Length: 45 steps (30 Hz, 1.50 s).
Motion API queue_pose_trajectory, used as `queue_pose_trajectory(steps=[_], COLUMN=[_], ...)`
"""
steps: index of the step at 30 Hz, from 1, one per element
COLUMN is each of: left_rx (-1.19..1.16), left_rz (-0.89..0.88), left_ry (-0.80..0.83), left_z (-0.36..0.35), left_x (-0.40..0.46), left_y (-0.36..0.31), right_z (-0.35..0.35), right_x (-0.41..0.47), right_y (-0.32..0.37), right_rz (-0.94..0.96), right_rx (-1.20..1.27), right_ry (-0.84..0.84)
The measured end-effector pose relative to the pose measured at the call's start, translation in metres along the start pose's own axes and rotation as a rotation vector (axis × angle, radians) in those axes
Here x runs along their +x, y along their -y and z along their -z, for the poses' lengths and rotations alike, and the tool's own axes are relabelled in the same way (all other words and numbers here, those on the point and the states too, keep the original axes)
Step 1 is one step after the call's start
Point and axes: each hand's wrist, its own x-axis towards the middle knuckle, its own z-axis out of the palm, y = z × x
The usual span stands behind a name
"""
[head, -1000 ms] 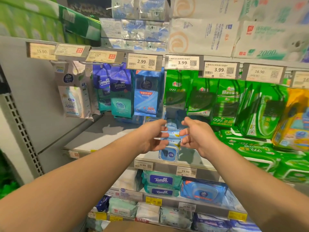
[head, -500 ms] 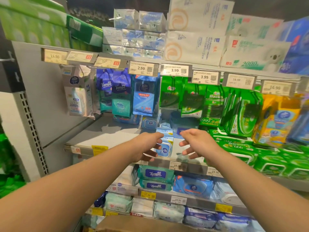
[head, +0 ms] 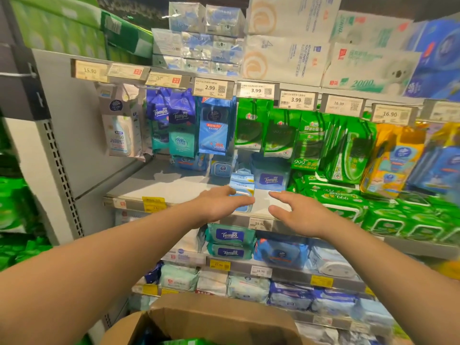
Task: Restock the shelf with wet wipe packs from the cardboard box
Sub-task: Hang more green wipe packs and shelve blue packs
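A light-blue wet wipe pack [head: 242, 187] stands on the grey shelf [head: 159, 188], near its front edge. My left hand [head: 222, 204] hovers just in front of that pack with fingers straight, holding nothing. My right hand [head: 293, 214] is beside it, fingers spread and empty. A blue Tempo pack [head: 270, 180] stands right behind the gap between my hands. The open cardboard box [head: 211, 319] sits at the bottom of the view, below my arms.
Green wipe packs [head: 348, 202] fill the shelf to the right. Hanging packs [head: 178, 125] dangle from hooks above the shelf. More Tempo packs [head: 230, 236] lie on the lower shelf. The left half of the grey shelf is bare.
My hands let go of the light-blue pack, opened, and drew back toward me and down. The view tilted down, bringing the cardboard box into sight.
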Motion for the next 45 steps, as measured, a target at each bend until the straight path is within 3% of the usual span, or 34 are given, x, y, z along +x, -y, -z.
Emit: queue_pose_trajectory(steps=[4,7,17,27,33,45], left_rx=[0.236,0.278,0.139,0.136,0.043,-0.166], left_rz=[-0.031,-0.048,0.06,0.173,0.245,0.384], left_ry=[0.007,0.032,0.085,0.188,0.228,0.25], left_z=[-0.005,-0.012,-0.055,-0.093,-0.114,-0.165], left_x=[-0.013,-0.024,-0.051,-0.081,-0.094,-0.11], left_y=[0.008,0.018,0.095,0.162,0.195,0.232], right_z=[-0.012,-0.025,-0.096,-0.169,-0.205,-0.266], right_x=[-0.007,-0.01,-0.032,-0.054,-0.07,-0.098], right_y=[-0.004,-0.006,0.0,0.0,-0.001,-0.014], right_rz=[-0.045,-0.051,0.024,-0.054,-0.05,-0.163], right_rx=[0.032,0.037,0.086,0.209,0.278,0.359], right_ry=[0.028,0.023,0.134,0.232,0.201,0.399])
